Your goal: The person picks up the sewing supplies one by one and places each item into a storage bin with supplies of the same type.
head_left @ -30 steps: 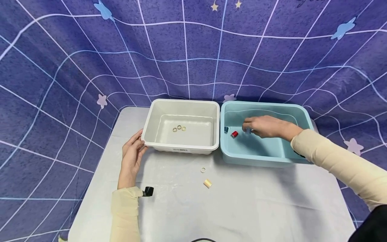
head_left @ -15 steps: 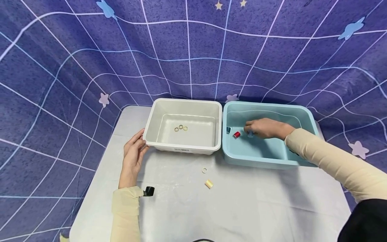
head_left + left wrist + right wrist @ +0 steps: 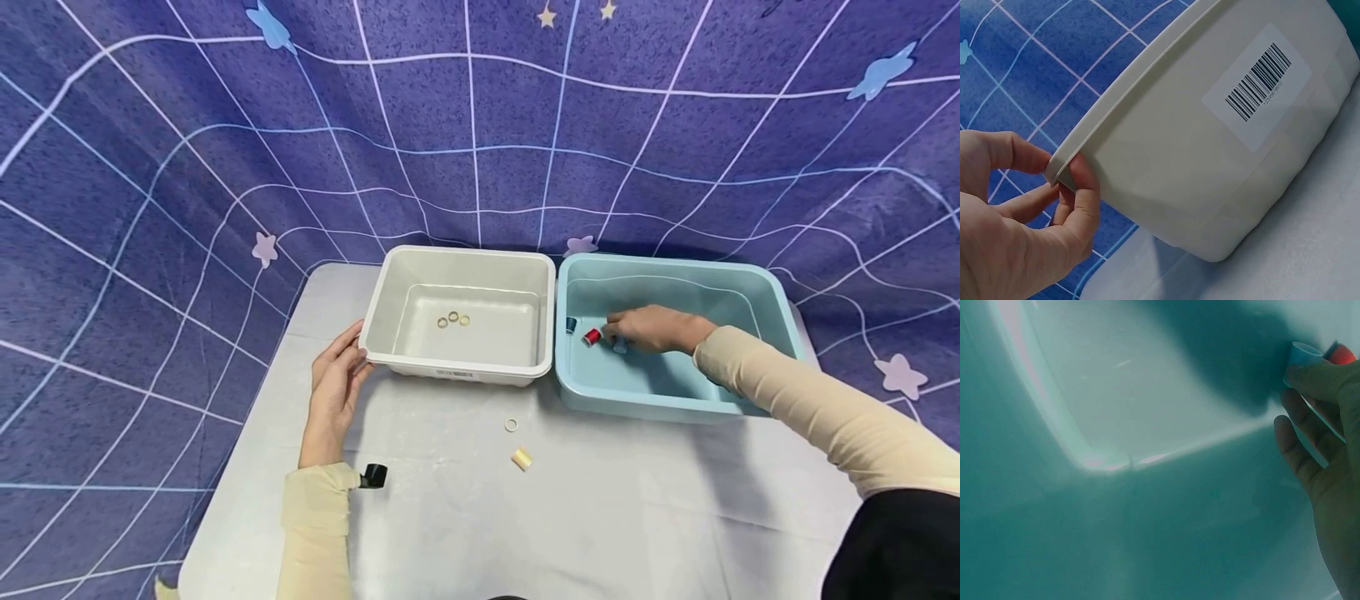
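My left hand (image 3: 332, 392) pinches the front left corner of a white plastic bin (image 3: 457, 367) between thumb and fingers; the left wrist view shows the grip on its rim. Several small gold-coloured rings (image 3: 453, 317) lie on that bin's floor. Inside the light blue bin (image 3: 645, 398), my right hand (image 3: 654, 328) pinches a blue thread spool (image 3: 1304, 355), low over the bin's floor. A red thread spool (image 3: 592, 337) lies just left of those fingertips. Further left, against the wall, sits a dark teal spool (image 3: 571, 325).
In front of the bins, a pale ring (image 3: 511, 419) and a yellow thread spool (image 3: 522, 459) lie on the white table (image 3: 600, 517). The two bins stand side by side. Behind them hangs a purple patterned cloth (image 3: 420, 100).
My right hand has moved slightly lower in the blue bin with the blue spool, ending closer to the red one. The left hand keeps its grip, and the view has shifted slightly.
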{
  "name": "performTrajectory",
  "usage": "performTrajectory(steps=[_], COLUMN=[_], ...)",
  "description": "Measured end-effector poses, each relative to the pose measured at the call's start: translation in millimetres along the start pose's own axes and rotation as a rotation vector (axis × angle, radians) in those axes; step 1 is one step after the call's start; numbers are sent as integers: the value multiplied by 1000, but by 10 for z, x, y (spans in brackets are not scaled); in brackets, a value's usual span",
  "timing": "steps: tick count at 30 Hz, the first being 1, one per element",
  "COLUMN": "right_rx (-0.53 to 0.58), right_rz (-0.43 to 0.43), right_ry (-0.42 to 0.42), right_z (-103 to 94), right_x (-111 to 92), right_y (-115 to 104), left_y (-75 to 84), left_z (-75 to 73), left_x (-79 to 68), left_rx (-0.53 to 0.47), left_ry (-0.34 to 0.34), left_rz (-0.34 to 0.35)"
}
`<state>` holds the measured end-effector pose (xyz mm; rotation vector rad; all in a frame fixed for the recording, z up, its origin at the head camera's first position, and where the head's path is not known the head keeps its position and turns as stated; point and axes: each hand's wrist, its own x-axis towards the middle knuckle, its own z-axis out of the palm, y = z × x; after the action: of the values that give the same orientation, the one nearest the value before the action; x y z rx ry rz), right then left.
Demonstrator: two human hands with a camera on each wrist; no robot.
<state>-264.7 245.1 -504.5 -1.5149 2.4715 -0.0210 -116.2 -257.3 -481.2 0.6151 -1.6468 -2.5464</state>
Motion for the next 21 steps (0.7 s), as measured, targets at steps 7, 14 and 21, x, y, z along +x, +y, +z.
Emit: performTrajectory(steps=[7,14,21], right_rx=[-17,-1,-6], right_rz=[12,-16,0], right_ry=[-12,29,44], right_z=[50,22,-61], right_x=[30,24,31], right_y=[45,63,80], left_y=[0,-25,-10], left_z=[3,17,13], left_x=[-5,0,8], left_rx=[-1,8,3], left_ry=[1,14,17], left_rz=[4,-5,-3])
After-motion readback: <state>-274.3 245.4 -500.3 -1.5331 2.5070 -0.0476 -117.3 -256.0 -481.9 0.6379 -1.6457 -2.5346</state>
